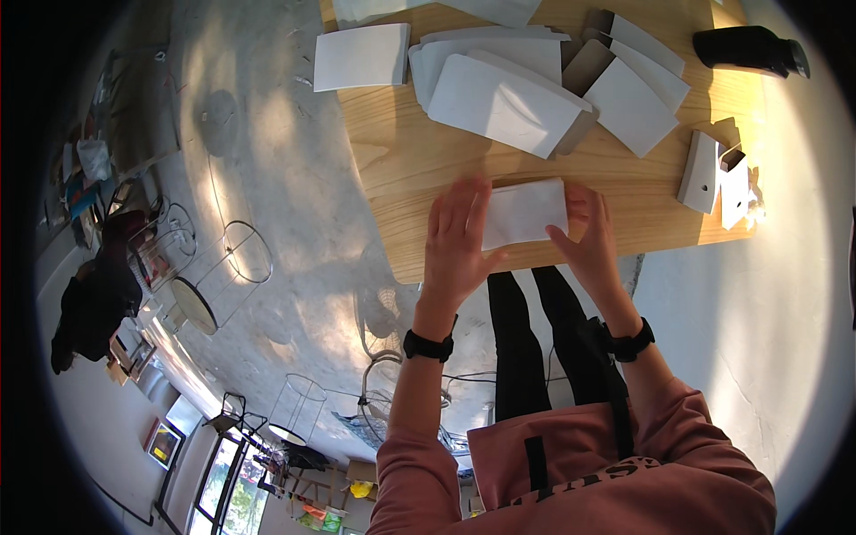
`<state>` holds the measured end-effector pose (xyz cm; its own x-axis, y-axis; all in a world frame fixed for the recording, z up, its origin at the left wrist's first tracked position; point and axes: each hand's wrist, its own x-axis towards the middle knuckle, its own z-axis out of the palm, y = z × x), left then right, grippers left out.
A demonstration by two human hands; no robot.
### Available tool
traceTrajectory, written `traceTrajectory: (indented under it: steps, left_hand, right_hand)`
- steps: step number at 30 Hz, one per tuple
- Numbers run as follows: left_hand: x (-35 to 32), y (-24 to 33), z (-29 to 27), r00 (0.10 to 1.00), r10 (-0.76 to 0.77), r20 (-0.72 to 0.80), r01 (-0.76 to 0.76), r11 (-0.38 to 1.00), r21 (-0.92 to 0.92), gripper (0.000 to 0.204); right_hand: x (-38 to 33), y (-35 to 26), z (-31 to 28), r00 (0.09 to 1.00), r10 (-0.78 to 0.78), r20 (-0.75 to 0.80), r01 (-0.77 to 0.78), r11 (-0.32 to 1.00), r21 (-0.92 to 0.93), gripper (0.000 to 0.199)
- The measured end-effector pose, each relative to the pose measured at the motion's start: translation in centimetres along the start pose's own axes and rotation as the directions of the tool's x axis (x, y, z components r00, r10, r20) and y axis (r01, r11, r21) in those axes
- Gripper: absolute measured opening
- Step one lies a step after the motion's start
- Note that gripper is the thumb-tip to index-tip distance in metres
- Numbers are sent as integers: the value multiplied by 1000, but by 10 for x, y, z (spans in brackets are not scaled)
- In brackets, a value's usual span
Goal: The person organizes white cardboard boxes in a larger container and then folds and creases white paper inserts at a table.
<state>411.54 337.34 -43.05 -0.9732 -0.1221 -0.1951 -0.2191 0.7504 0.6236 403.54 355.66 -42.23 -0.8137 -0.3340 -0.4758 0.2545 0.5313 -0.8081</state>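
Observation:
A small flat white carton [524, 214] lies near the front edge of the wooden table, between my two hands. My left hand [456, 234] is at its left end, with long fingers stretched out and slightly blurred and the thumb by the near left corner. At the other end, my right hand [588, 236] has its thumb on the near right corner and its bent fingers along the right edge, gripping it. Beyond the hands lies a loose pile of flat white cartons [508, 102], with more fanned-out cartons [635, 98] to its right.
A neat stack of white cartons [361, 57] sits at the table's [392, 152] left edge. On the right, two small open-ended white boxes [703, 174] stand near the edge. A black bottle [749, 51] lies at the far right. Wire-framed stools [245, 254] stand on the floor to the left.

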Motion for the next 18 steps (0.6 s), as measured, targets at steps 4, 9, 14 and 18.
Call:
traceTrajectory:
  steps: [4, 9, 14, 18]
  left_hand:
    - [3, -8, -7, 998, 47, 45, -48, 998, 29, 97]
    - [9, -10, -7, 989, 138, 46, -138, 990, -9, 94]
    - [7, -12, -7, 984, 168, 52, -169, 986, 7, 93]
    - [4, -15, -5, 984, 174, 40, -174, 985, 3, 92]
  right_hand:
    - [0, -14, -19, 981, -183, 67, 194, 871, -452, 84]
    - [20, -12, -32, 860, -338, 383, 505, 676, -537, 99]
    - [32, -11, -34, 781, -381, 495, 618, 585, -524, 100]
    - [32, -10, -31, 787, -374, 490, 609, 597, -523, 98]
